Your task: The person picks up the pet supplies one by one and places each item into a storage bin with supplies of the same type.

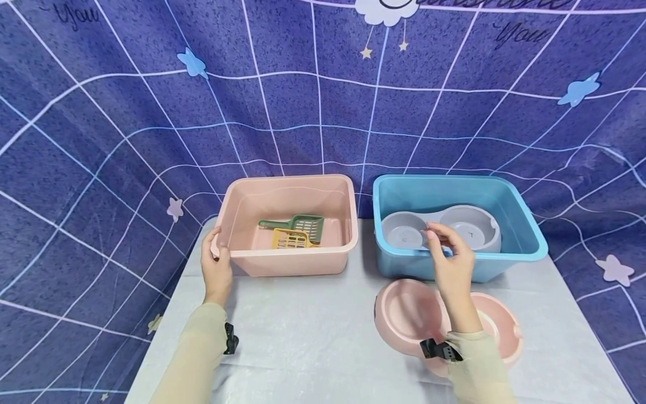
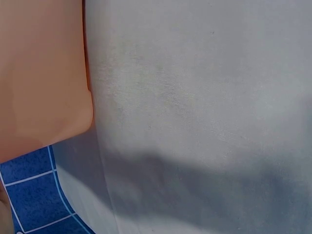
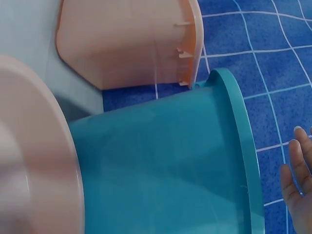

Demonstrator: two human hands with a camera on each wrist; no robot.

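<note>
The left hand [image 1: 217, 269] is at the far left part of the surface [image 1: 303, 331], its grip closed round the rim at the near left corner of the pink bin [image 1: 290, 265]; a black wrist device [image 1: 230, 339] sits on the cream sleeve [image 1: 194, 348] below it. The pink bin stands along the surface's far edge, toward the left corner. Inside it, the green scoop [image 1: 290, 222] points its handle left, and the yellow scoop [image 1: 280, 238] lies in front, overlapping it. To the right, with a gap between, the blue bin [image 1: 404, 266] stands along the same far edge, toward the right corner. The grey double bowl [image 1: 461, 231] sits inside it. Nearer the surface's front edge, on the right half, the pink double bowl [image 1: 411, 314] rests just before the blue bin, partly covered by the right arm. The right hand [image 1: 453, 264] hangs above the blue bin's front rim, its grip loose and holding nothing, thumb and fingertips in front of the grey double bowl.
</note>
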